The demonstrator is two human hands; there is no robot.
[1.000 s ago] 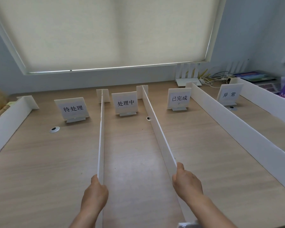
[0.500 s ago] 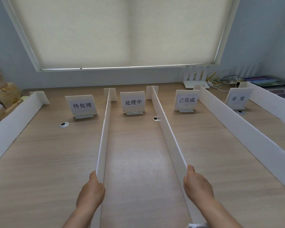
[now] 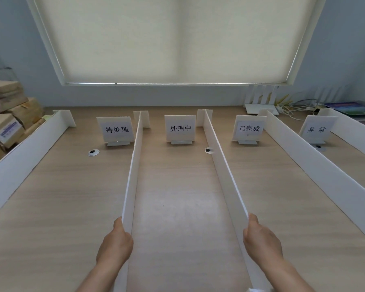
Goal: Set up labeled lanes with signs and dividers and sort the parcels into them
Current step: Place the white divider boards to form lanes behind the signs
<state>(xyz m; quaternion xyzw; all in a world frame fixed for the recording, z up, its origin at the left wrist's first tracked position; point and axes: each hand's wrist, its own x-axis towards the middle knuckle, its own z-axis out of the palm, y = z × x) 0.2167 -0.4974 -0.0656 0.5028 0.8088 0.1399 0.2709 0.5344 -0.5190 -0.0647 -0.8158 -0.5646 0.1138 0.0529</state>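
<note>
Wooden desk (image 3: pixel 72 207), left hand (image 3: pixel 114 245) and right hand (image 3: pixel 261 243) gripping two white dividers (image 3: pixel 133 175), bare lanes between

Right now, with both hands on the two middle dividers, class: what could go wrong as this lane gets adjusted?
1. The left hand and right hand hold only the near ends of the thin left divider and right divider; these might tip or splay.
2. A swinging far end could knock over the 处理中 sign.

We have pulled the near ends of our two white boards, the left divider (image 3: pixel 133 171) and the right divider (image 3: pixel 226 171), wider apart, and the parcels (image 3: pixel 6 114) now show.
</note>
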